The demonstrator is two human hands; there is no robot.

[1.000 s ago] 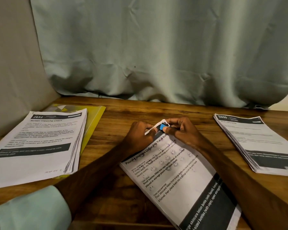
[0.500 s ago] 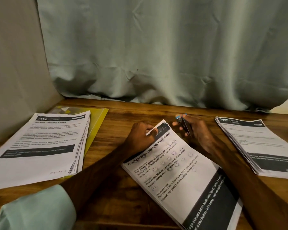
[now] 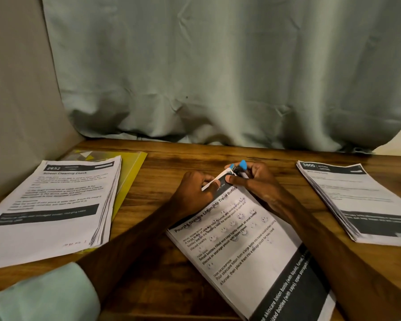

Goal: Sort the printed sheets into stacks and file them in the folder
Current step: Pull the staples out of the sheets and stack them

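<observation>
Head view, middle stack (image 3: 241,246) laid on worktop (image 3: 148,279), its far corner pinched by left hand (image 3: 193,193) fingers, blue clip (image 3: 242,164) gripped at that corner by right hand (image 3: 262,185) fingers.

Bare table (image 3: 148,193) flanks the middle stack (image 3: 248,251) — left stack (image 3: 56,205), right stack (image 3: 357,200) beyond.

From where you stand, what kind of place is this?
Probably a desk set up for paperwork: a wooden table, stacks of printed sheets, a yellow folder, and a curtain hung behind.
</observation>
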